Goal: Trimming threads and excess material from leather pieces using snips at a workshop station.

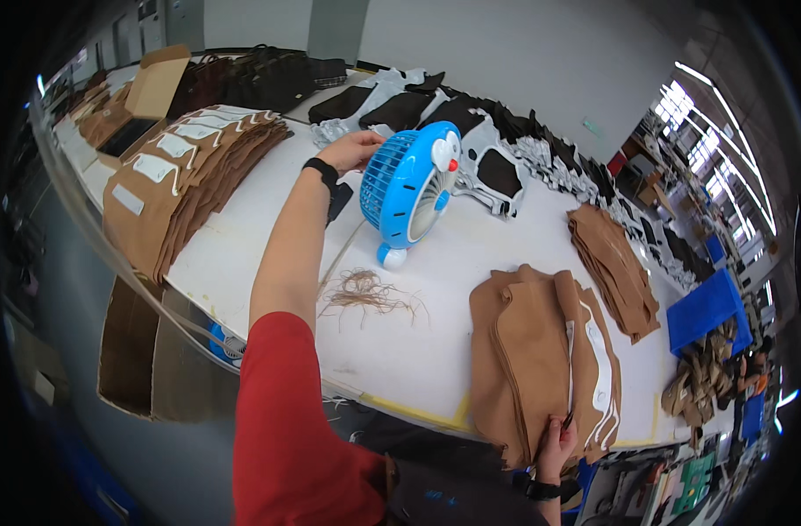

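At the middle of the table stands a small blue-and-white electric fan (414,188) with a cartoon face, turned toward the right. My left hand (354,151) reaches to its back grille, fingers bent against it and partly hidden by the fan. Nearer to me on the right lies a stack of brown fabric pieces (519,351), the rightmost with white strap-like shapes on it. My right hand (556,445) is closed at the stack's near edge, around a small dark tool (569,422) whose kind is too small to make out.
A heap of loose threads (364,291) lies before the fan. More brown pieces are stacked at the left (186,180) and right (613,267). Black and silvery cut pieces (497,171) line the far side. An open cardboard box (127,355) stands below the table's left edge.
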Motion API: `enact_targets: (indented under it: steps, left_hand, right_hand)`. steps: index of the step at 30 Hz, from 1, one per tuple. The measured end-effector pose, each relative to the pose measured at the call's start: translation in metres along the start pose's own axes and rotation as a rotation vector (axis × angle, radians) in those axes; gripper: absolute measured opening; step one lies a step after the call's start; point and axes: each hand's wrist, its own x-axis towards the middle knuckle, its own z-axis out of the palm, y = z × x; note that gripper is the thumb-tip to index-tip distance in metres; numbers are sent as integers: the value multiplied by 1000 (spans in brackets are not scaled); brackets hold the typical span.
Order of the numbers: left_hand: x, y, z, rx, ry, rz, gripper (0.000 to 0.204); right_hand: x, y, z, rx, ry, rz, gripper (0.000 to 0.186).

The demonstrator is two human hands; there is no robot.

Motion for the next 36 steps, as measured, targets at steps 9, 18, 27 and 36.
enact_targets:
  steps: [9,18,27,36]
  left_hand:
    - [-1,-5,-6,-74,66,21,24]
    - [-7,-5,-5,-48,82,60,33]
    - [-7,-4,-4,-54,149,22,35]
    - [-1,-18,-9,-113,211,29,33]
  right_hand:
    - [1,-8,1,-11,4,73,10]
    - [-6,-11,1,-15,11,103,10]
    - [-4,-13,1,30,19,128,9]
    - [-4,-11,0,50,9,117,9]
